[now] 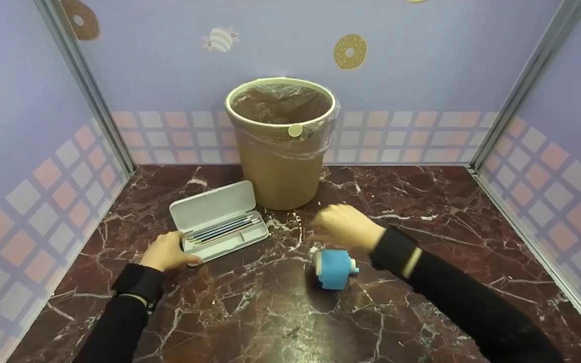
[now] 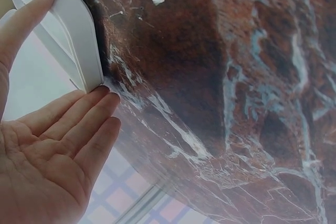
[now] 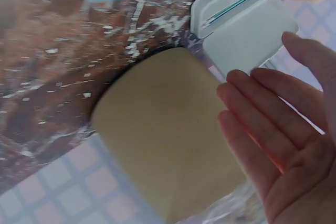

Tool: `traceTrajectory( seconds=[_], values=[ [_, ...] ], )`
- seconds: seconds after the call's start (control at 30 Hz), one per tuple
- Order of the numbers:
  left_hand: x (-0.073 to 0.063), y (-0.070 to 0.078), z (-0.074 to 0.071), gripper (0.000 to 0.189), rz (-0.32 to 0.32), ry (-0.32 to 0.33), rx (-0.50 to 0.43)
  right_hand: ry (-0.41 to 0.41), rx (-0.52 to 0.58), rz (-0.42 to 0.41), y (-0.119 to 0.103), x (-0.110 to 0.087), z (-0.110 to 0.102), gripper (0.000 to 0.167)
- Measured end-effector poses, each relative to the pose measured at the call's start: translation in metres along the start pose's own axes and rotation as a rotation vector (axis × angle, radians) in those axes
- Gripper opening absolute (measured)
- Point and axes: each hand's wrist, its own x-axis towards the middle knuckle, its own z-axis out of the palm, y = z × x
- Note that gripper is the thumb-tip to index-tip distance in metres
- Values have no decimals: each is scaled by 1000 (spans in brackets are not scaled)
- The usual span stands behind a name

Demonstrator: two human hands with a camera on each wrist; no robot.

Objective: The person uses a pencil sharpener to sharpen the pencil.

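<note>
An open white pencil case (image 1: 212, 205) stands at the left on the table, its lid raised at the back and several pencils (image 1: 225, 230) lying inside. My left hand (image 1: 163, 252) holds the case's left end. In the left wrist view, the thumb lies over the white rim (image 2: 86, 30) and the fingertips touch the outer side. My right hand (image 1: 346, 224), blurred in the head view, hovers beyond a blue device with cream ends and a small knob (image 1: 335, 269), perhaps a pencil sharpener. Nothing is held in the right hand (image 3: 283, 135), whose fingers are loosely extended.
Close behind the pencil case stands a tan waste bin (image 1: 281, 171), lined with a clear bag (image 1: 330, 133). A dark red marbled tabletop (image 1: 250, 317) lies under everything. Patterned wall panels (image 1: 411, 75) enclose the back and both sides.
</note>
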Motion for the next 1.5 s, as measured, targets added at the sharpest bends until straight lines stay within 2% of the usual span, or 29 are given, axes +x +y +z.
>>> traceTrajectory(
  seconds=[0.17,0.33,0.5,0.6,0.9,1.2,1.33,1.43,1.5],
  values=[
    [0,0,-2,60,5,-3,6,27,69,-18,10,-33,8,33],
    [1,0,-2,56,20,-11,3,38,105,-51,14,-55,21,42],
    [0,0,2,58,28,-2,3,-6,149,4,12,-66,32,57],
    [-2,0,2,60,26,0,-1,-25,161,36,10,-69,36,59],
    [-5,0,4,69,42,15,-23,-16,155,31,11,-70,41,58],
    [-14,3,6,65,68,59,28,-13,179,30,13,-68,42,55],
    [-20,12,7,70,65,118,74,-18,189,54,13,-68,43,54],
    [-24,25,8,82,70,161,117,-6,204,69,13,-68,43,53],
    [-27,36,8,90,79,167,136,4,220,75,13,-68,43,52]
  ],
)
